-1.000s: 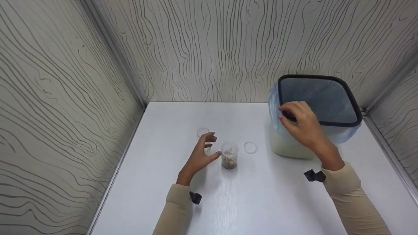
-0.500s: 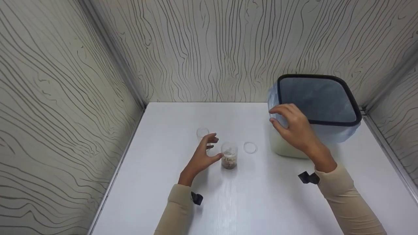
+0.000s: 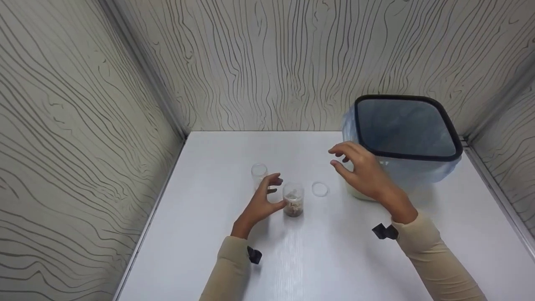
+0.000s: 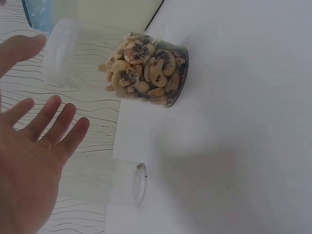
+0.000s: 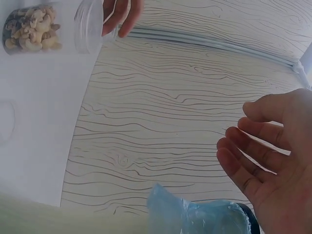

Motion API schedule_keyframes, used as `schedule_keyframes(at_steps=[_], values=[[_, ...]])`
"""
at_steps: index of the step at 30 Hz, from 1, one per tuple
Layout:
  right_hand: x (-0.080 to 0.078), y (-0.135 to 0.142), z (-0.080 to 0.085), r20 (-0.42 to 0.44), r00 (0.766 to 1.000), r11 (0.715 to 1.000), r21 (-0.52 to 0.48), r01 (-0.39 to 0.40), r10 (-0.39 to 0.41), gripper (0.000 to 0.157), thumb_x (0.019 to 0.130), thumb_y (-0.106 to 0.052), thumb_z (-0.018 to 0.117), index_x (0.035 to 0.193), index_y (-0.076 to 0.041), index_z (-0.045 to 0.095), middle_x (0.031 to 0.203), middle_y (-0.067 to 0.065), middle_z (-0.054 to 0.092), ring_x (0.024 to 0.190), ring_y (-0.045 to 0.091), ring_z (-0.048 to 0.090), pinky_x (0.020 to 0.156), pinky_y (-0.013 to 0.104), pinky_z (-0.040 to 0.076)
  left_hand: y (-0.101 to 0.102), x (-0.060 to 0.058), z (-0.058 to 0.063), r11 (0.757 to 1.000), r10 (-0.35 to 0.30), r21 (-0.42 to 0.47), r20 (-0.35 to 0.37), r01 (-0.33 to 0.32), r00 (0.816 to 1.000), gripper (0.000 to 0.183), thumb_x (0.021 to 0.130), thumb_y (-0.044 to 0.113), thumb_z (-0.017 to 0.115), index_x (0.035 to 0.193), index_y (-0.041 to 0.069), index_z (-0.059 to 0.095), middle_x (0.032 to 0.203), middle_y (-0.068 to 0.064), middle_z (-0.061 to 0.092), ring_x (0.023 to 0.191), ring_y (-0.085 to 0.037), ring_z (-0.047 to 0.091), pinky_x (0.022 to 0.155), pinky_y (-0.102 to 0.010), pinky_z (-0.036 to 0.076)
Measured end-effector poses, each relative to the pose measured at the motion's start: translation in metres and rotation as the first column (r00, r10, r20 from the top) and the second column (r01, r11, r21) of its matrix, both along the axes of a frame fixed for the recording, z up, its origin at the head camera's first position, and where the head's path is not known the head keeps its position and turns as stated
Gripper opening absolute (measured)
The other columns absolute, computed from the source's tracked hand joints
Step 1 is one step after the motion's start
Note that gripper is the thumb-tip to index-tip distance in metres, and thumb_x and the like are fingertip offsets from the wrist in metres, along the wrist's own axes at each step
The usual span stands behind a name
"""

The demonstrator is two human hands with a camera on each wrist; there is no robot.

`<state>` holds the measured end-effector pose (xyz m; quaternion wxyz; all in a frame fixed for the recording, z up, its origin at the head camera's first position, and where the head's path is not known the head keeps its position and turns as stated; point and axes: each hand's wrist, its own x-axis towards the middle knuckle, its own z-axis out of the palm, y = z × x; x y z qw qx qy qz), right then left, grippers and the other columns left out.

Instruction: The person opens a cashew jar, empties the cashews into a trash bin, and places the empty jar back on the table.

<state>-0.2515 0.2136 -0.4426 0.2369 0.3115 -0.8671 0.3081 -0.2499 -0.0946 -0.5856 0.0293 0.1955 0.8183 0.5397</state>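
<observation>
A clear plastic jar, part filled with cashew nuts that have dark bits on them, stands upright on the white table. My left hand is just left of it, fingers apart and lightly bent, with the thumb tip right at its rim. In the left wrist view the nuts fill roughly the lower half. Behind my left hand stands a second clear jar, partly hidden by the fingers. My right hand hovers in front of the bin, loosely curved and holding nothing.
A clear lid or ring lies flat to the right of the nut jar. At the back right stands a pale bin with a black rim and a blue bag liner. Wood-patterned walls enclose the table.
My right hand has moved left and toward me, off the bin's rim. My left hand has shifted slightly right, closer to the nut jar. The jars and ring stay put.
</observation>
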Motion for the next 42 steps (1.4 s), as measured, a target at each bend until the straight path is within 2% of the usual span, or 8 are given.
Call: schedule_keyframes(at_steps=[7, 12, 17, 24, 35, 42], values=[[0.0, -0.013, -0.01, 0.025, 0.999, 0.999, 0.022, -0.037, 0.037, 0.028, 0.093, 0.0, 0.078, 0.12, -0.004, 0.072, 0.118, 0.008, 0.073, 0.103, 0.023, 0.069, 0.08, 0.039, 0.063, 0.003, -0.001, -0.006, 1.0, -0.006, -0.005, 0.01, 0.006, 1.0, 0.087, 0.09, 0.022, 0.082, 0.162, 0.014, 0.035, 0.152, -0.012, 0.054, 0.145, -0.028, 0.051, 0.121, -0.046, 0.044], [0.003, -0.023, -0.015, 0.092, 0.995, 0.998, 0.04, -0.038, 0.035, 0.028, 0.094, -0.005, 0.079, 0.121, -0.007, 0.072, 0.121, 0.007, 0.072, 0.107, 0.023, 0.069, 0.084, 0.04, 0.063, 0.005, -0.001, -0.012, 0.999, 0.003, -0.032, 0.027, -0.002, 1.0, 0.088, 0.089, 0.027, 0.085, 0.162, 0.017, 0.036, 0.152, -0.011, 0.054, 0.145, -0.027, 0.051, 0.121, -0.046, 0.045], [0.006, -0.031, -0.024, 0.148, 0.989, 0.997, 0.068, -0.038, 0.028, 0.029, 0.095, -0.008, 0.079, 0.123, -0.009, 0.072, 0.123, 0.006, 0.072, 0.112, 0.022, 0.067, 0.087, 0.04, 0.063, 0.007, -0.001, -0.017, 1.0, -0.003, -0.012, 0.049, 0.004, 0.999, 0.087, 0.089, 0.023, 0.083, 0.162, 0.018, 0.035, 0.153, -0.015, 0.052, 0.146, -0.029, 0.05, 0.122, -0.049, 0.043], [0.007, -0.04, -0.042, 0.188, 0.981, 0.994, 0.084, -0.064, 0.047, 0.03, 0.097, -0.01, 0.078, 0.126, -0.011, 0.071, 0.128, 0.004, 0.07, 0.118, 0.021, 0.065, 0.091, 0.039, 0.062, 0.011, -0.001, -0.024, 1.0, -0.015, 0.01, 0.068, 0.014, 0.998, 0.091, 0.087, 0.02, 0.084, 0.163, 0.014, 0.035, 0.156, -0.019, 0.05, 0.148, -0.035, 0.049, 0.123, -0.052, 0.042], [0.009, -0.051, -0.068, 0.248, 0.966, 0.987, 0.121, -0.104, 0.071, 0.036, 0.099, -0.016, 0.077, 0.132, -0.01, 0.067, 0.137, 0.006, 0.064, 0.129, 0.025, 0.061, 0.104, 0.043, 0.058, 0.015, -0.003, -0.034, 1.0, -0.01, -0.02, 0.087, 0.011, 0.996, 0.092, 0.087, 0.024, 0.085, 0.163, 0.015, 0.034, 0.162, -0.011, 0.047, 0.149, -0.029, 0.048, 0.122, -0.047, 0.043], [0.01, -0.056, -0.082, 0.295, 0.953, 0.983, 0.148, -0.111, 0.063, 0.044, 0.098, -0.019, 0.079, 0.138, -0.009, 0.063, 0.143, 0.007, 0.06, 0.136, 0.028, 0.057, 0.112, 0.046, 0.053, 0.018, -0.005, -0.041, 1.0, -0.02, 0.016, 0.123, 0.018, 0.992, 0.092, 0.087, 0.029, 0.084, 0.163, 0.015, 0.034, 0.156, -0.01, 0.051, 0.146, -0.027, 0.049, 0.122, -0.047, 0.043]])
